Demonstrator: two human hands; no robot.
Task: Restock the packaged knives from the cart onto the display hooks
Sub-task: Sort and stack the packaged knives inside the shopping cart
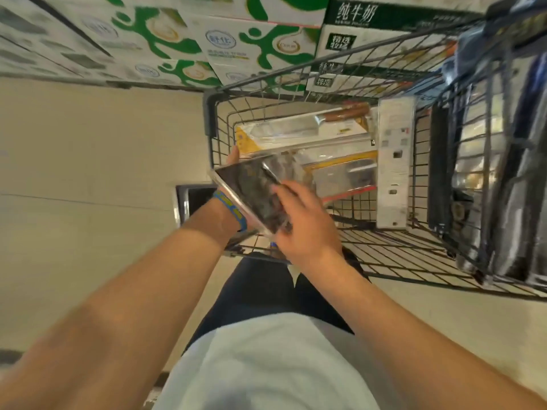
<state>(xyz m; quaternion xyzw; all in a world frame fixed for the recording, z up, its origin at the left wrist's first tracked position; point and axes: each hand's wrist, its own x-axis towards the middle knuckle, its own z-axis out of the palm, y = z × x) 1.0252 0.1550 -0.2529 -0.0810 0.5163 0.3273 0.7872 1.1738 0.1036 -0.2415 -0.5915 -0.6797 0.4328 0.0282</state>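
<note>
Item: dark packaged knife (257,193), clear-edged blister pack, being held tilted above the near-left corner of the wire cart (384,250)
Left hand (236,161): supporting the pack from beneath, mostly hidden by it, fingertips showing at its far edge; its grip is closing on the pack; blue wristband (232,210) sitting on the wrist
Right hand (302,223): lying on top of the pack, fingers spread across its face, pressing it from above; the grip is grasping the same pack
Remaining stock: a wooden-handled cleaver in yellow-backed packaging (305,128) lying flat in the cart, a second yellow-backed pack (343,170) lying partly under it, a white boxed item (395,161) standing beside them
Surroundings: green-and-white cartons (183,39) standing stacked beyond the cart; pale floor (88,143) lying beneath
</note>
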